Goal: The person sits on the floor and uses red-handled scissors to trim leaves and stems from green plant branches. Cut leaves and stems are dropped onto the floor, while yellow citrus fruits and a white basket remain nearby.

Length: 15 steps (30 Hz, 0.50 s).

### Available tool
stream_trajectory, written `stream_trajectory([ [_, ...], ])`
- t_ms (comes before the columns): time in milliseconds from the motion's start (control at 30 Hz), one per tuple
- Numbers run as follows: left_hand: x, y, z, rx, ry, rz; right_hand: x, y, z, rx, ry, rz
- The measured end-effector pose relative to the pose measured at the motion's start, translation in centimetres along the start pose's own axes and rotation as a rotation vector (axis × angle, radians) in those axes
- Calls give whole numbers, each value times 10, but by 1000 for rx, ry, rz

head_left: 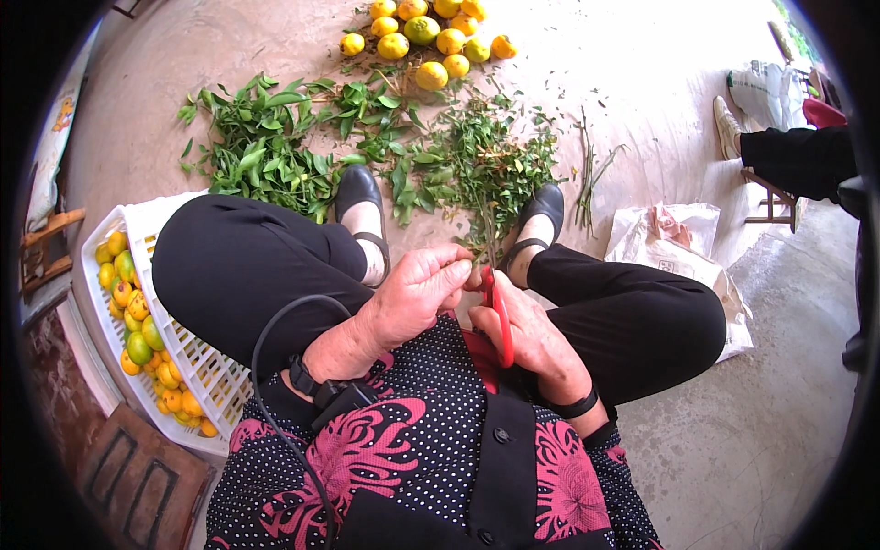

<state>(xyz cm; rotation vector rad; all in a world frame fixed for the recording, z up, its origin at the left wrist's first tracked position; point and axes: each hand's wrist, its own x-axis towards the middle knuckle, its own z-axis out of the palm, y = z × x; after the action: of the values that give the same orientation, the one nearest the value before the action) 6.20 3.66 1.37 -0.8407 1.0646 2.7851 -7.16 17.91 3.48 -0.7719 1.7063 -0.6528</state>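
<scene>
My right hand [533, 330] is shut on a pair of scissors with red handles [507, 337]. Their metal blades [491, 237] point away from me, over the cut greenery. Close beside the scissors, my left hand [419, 295] has its thumb and fingers pinched together. Whether something thin sits between those fingertips I cannot tell. Beyond both hands lies a heap of small cut leaves and twigs [495, 148], near my right shoe [541, 210]. A pile of larger leafy sprigs [265, 151] spreads on the floor to its left.
Several yellow and greenish citrus fruits [450, 41] lie on the floor ahead. On my left, a white plastic crate [203, 344] holds more citrus. Bare stems [588, 182] and a whitish sack [677, 240] lie to the right. Another person's leg [797, 152] shows beside a wooden stool [773, 203].
</scene>
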Motion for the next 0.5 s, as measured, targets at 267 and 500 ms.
stream_trajectory([
  [267, 1, 4, 1, 472, 105, 172, 2, -1, 0, -96, 16, -113],
  [500, 0, 3, -4, 544, 150, 137, 6, -2, 1, -196, 59, -66],
])
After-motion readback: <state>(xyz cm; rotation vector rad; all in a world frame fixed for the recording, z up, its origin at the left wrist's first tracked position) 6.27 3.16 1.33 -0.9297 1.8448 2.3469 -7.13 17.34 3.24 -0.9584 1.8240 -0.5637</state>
